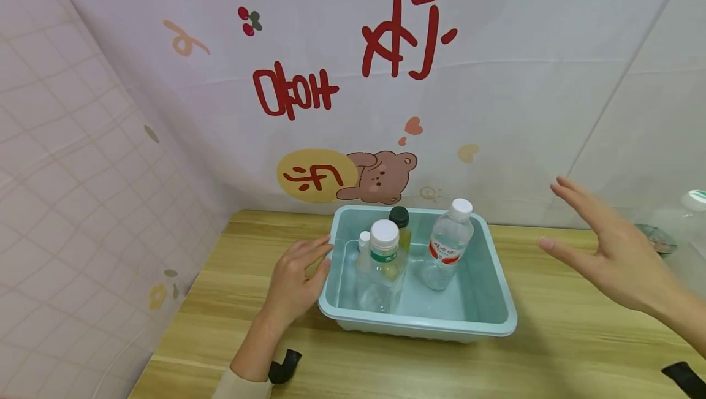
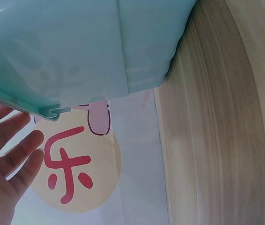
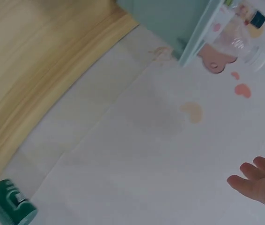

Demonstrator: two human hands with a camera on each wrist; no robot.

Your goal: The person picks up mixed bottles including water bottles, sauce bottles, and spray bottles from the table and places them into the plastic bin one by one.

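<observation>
A pale blue plastic basin (image 1: 419, 326) stands on the wooden table. Inside it, a clear bottle with a red and white label (image 1: 444, 252) leans at the right. Grouped on the left are a clear bottle with a white cap and green label (image 1: 380, 282), a dark-capped bottle (image 1: 400, 218) and a smaller white-capped bottle (image 1: 364, 243). My left hand (image 1: 295, 279) rests its fingertips at the basin's left rim; in the left wrist view its fingers (image 2: 22, 150) are spread, not wrapped around it. My right hand (image 1: 618, 252) hovers right of the basin, holding nothing, thumb and fingers apart.
Partly behind my right arm, at the right edge, are a clear bottle with a white and green cap (image 1: 694, 203) and another partly hidden object (image 1: 657, 238). A green can (image 3: 11, 202) appears in the right wrist view. A printed cloth (image 1: 496, 111) hangs behind the table (image 1: 220, 301).
</observation>
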